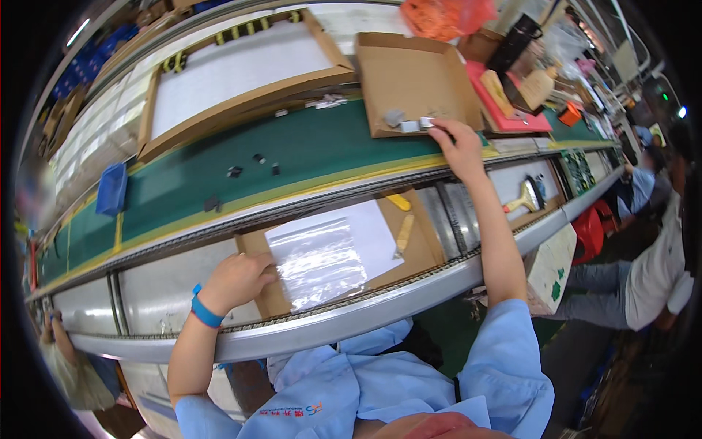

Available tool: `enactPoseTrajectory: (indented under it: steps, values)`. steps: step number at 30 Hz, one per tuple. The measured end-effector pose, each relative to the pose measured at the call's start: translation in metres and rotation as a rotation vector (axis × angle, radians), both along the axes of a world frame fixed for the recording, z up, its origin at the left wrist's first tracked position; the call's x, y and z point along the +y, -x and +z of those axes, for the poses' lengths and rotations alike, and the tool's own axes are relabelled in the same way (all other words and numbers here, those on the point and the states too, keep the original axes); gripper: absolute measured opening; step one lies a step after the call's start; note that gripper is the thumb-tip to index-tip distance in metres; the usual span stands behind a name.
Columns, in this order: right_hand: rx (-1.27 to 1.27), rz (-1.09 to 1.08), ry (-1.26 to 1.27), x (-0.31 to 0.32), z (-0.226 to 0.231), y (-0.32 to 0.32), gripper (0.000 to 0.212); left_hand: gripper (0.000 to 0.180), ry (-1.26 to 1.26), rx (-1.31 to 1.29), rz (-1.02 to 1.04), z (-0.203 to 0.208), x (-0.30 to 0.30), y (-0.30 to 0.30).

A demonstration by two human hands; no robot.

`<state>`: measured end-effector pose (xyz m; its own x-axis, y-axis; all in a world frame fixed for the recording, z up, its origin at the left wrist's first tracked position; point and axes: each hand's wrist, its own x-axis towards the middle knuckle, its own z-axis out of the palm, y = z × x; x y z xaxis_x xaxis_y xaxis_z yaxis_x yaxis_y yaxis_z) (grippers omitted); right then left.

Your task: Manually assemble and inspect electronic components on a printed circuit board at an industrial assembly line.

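Note:
My right hand (461, 150) reaches over the near wall of a shallow cardboard box (413, 69), its fingertips pinching a small white piece (426, 123). Beside that piece, in the same corner, lie another small white block (409, 126) and a grey one (395, 117). My left hand (238, 280), with a blue band at the wrist, has its fingers curled at the left edge of a clear plastic bag (322, 260). What those fingers hold, if anything, is hidden. The bag rests on a white sheet (376, 241) in a cardboard tray (424, 227).
Several small black pieces (234, 172) and a blue bin (111, 189) sit on the green belt (175, 183). A large cardboard tray (241, 66) stands behind. Two yellow-handled tools lie near the bag, and a brush (528, 194) lies right. Other people stand at both sides.

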<state>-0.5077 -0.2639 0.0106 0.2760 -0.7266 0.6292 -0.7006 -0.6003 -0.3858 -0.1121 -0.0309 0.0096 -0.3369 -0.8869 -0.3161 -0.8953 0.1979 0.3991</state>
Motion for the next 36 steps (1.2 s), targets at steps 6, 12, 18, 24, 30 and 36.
enactPoseTrajectory:
  steps: [6, 12, 18, 24, 30, 36]
  values:
    - [0.067, 0.024, -0.010, 0.005, 0.007, 0.006, 0.014, 0.024, 0.071, 0.078, -0.027, -0.005, -0.001, -0.001]
    - [0.066, 0.043, -0.006, -0.004, 0.004, 0.007, 0.012, 0.024, 0.040, 0.067, -0.001, 0.000, -0.002, 0.002]
    - [0.025, 0.049, -0.003, -0.006, 0.001, 0.007, 0.011, 0.025, 0.030, 0.071, 0.010, 0.004, -0.003, 0.006]
    - [-0.009, 0.011, -0.074, -0.001, 0.002, 0.006, 0.015, 0.025, 0.006, 0.086, 0.021, 0.005, -0.004, 0.006]
    - [-0.037, 0.084, -0.063, -0.003, 0.002, -0.002, 0.014, 0.024, 0.023, 0.057, 0.021, 0.004, 0.002, 0.002]
    - [-0.006, 0.042, -0.016, -0.002, 0.004, 0.008, 0.013, 0.023, 0.045, 0.055, -0.024, -0.002, -0.007, 0.003]
